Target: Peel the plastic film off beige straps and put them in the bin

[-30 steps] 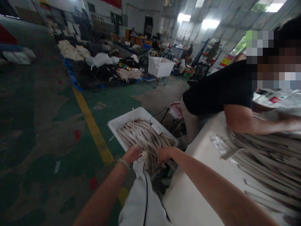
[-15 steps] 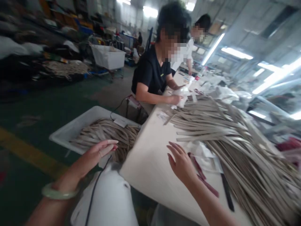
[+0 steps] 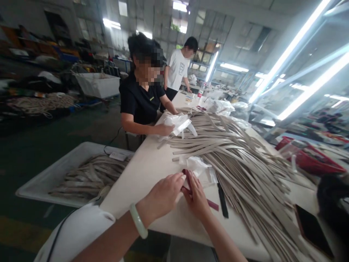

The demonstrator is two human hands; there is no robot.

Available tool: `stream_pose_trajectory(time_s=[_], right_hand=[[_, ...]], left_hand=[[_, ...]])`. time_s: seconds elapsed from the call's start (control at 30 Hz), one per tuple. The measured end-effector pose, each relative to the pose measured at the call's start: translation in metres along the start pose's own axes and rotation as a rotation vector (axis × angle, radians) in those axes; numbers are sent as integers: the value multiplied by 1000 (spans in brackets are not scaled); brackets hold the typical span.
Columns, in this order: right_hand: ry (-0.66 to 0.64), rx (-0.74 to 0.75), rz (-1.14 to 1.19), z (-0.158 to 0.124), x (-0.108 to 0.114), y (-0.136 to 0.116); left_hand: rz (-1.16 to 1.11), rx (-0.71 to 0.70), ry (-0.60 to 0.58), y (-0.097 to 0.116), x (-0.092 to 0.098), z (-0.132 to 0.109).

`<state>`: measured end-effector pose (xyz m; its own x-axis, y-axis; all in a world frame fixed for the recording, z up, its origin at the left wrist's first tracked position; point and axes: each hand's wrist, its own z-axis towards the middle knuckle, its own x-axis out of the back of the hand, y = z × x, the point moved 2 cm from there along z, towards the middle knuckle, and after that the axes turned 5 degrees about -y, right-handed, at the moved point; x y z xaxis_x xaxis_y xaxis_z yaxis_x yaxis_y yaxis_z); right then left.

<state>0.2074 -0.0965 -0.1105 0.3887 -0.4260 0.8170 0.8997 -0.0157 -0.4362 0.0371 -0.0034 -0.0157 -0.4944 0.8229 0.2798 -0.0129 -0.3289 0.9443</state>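
Note:
Over the near part of the white table [image 3: 128, 185], my two hands meet at a dark red strap [image 3: 213, 205]. My left hand [image 3: 163, 193], with a pale green bangle at the wrist, pinches the strap near its far end. My right hand [image 3: 196, 198] has its fingers closed against the same strap from the other side, hiding its middle part. Just beyond them lies a clear plastic bag [image 3: 196, 165]. A flat black strip [image 3: 223, 200] rests to the right of my right hand.
A large heap of beige straps [image 3: 231, 153] spreads across the table. To the left, a white bin [image 3: 35, 189] holds more straps. A co-worker in black [image 3: 141, 98] handles white plastic; another person [image 3: 176, 69] stands behind. A phone [image 3: 313, 229] and red basket [image 3: 321, 158] are at right.
Both hands were apart with nothing in them; now they have come together and hold the dark red strap, which lay on the table. The view has swung to the right.

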Motion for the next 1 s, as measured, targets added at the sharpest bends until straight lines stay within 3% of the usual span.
stream_pose_trajectory(time_s=[0.13,0.27,0.4,0.47,0.53,0.63,0.7,0.77,0.87,1.0], right_hand=[[147,14,363,1,12,-24],[227,-101,783,4,25,-60],[10,-27,1060,4,31,-89],[-43,3,1023,3,31,-85],[21,20,787,4,34,-64],[84,-13,197,9,41,-9],[76,-140,-167,15,49,37],[55,-312,-426,22,61,82],[-9,-421,-660,37,79,133],[-15,-396,-822,76,97,162]], left_hand=[[0,-84,103,-22,-3,14],[-4,12,-64,-35,1,14],[62,-15,-238,-36,-3,14],[172,48,-225,-41,-3,17],[260,133,-74,-47,6,19],[245,230,295,-52,37,16],[193,277,547,-51,63,9],[151,316,698,-47,83,3],[169,329,638,-41,84,7],[131,60,272,-44,31,44]])
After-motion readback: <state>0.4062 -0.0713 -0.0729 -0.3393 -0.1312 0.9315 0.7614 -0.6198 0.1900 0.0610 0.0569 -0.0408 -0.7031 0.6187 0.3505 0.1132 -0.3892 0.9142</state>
